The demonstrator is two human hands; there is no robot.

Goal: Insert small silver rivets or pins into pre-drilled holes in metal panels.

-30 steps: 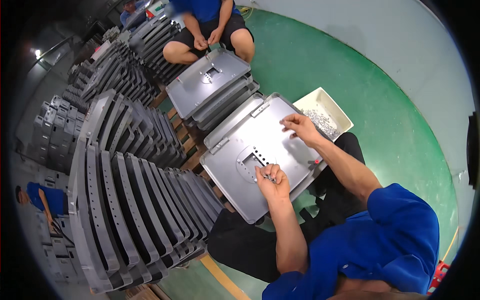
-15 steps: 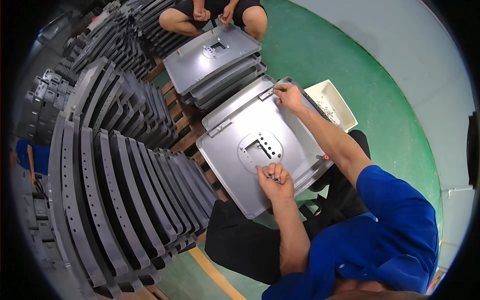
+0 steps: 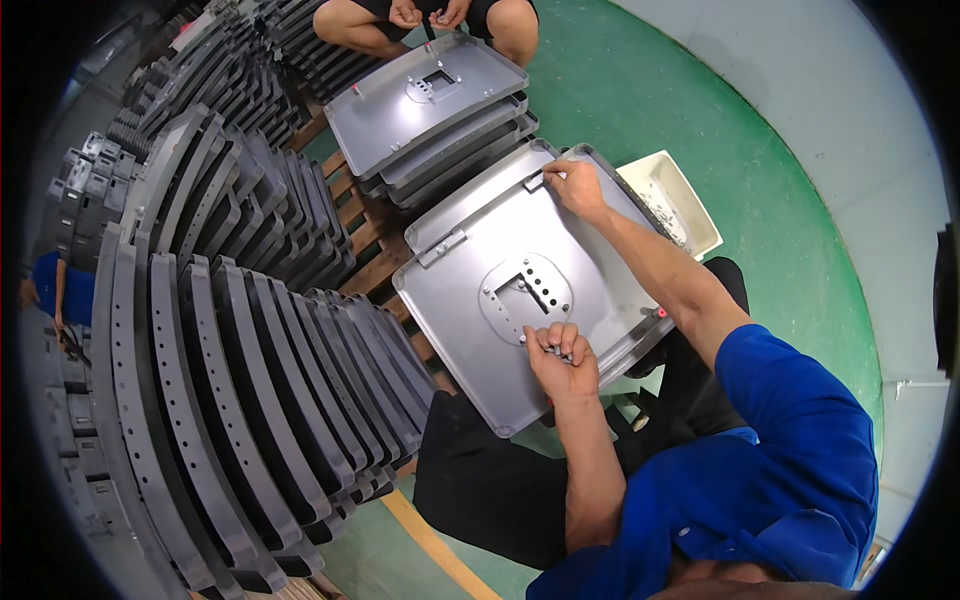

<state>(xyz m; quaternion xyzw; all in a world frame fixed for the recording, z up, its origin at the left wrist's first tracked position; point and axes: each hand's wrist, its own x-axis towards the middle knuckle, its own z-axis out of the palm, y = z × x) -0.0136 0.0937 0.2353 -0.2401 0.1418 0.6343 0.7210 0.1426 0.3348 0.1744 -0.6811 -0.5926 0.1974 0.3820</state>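
Note:
A grey sheet-metal panel [image 3: 455, 335] with raised edges lies across my lap area, tilted in view. Around its square opening is an oval patch [image 3: 492, 312] with round holes and several small studs. My left hand [image 3: 565, 365] is curled palm up over the near part of the panel, closed on several small metal fasteners. At the far edge my right hand [image 3: 577, 188] pinches at the end of a small metal bracket [image 3: 534, 183]; whatever is between those fingertips is hidden. A second bracket [image 3: 441, 250] sits on the panel's left part.
A cream tray [image 3: 697, 200] holding small metal pieces stands at the right. Beyond is another stack of panels [image 3: 425, 105], with a co-worker's hands [image 3: 428, 14] above it. Rows of stacked curved metal parts [image 3: 235, 400] fill the left, near a wooden pallet [image 3: 375, 245].
The view has shifted slightly. My right hand stays at the bracket, and my left hand still holds the fasteners. The co-worker's hands have come closer together.

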